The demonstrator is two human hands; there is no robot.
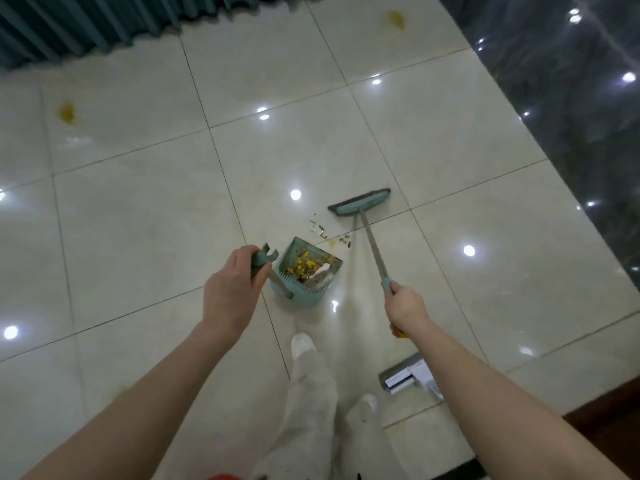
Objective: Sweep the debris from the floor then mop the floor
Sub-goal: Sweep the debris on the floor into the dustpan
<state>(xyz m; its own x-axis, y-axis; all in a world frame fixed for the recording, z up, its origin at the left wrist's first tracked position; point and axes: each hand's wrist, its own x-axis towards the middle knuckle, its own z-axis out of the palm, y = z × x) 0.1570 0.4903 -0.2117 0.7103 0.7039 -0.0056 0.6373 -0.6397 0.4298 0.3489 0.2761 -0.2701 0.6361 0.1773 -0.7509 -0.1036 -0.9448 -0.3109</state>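
A teal dustpan (297, 296) stands on the pale tiled floor (138, 209), filled with yellow and brown scraps and a white piece. My left hand (231, 289) is closed around the top of its upright handle. My right hand (406, 303) grips the teal end of a broom handle. The broom head (360, 201) rests on the floor beyond the dustpan, to its right. Small loose debris (320, 232) lies between the broom head and the dustpan mouth, with a few brown bits (345, 241) next to the handle.
Two yellowish stains mark the tiles, one at far left (67, 112) and one at the top (396, 19). A teal curtain (69, 26) hangs at the back left. Dark glossy flooring (571, 98) runs along the right. A white mop head (410, 375) lies near my feet (303, 344).
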